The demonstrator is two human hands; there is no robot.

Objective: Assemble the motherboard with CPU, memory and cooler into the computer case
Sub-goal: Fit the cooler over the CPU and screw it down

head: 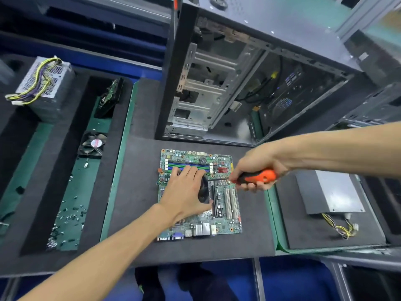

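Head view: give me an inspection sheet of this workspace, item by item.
Surface: dark foam mat over a green-edged bench.
Job's things: motherboard flat on the mat; cooler on it, mostly covered; open computer case behind.
Clutter: loose screws in the left tray, spare fan, circuit board leaning upright.
Hands: left hand rests on the cooler; right hand grips an orange-handled screwdriver, tip toward the cooler.
Cables: yellow-and-black leads from the right power supply; wire bundle on the left power supply.
Surroundings: metal racking, blue floor below.
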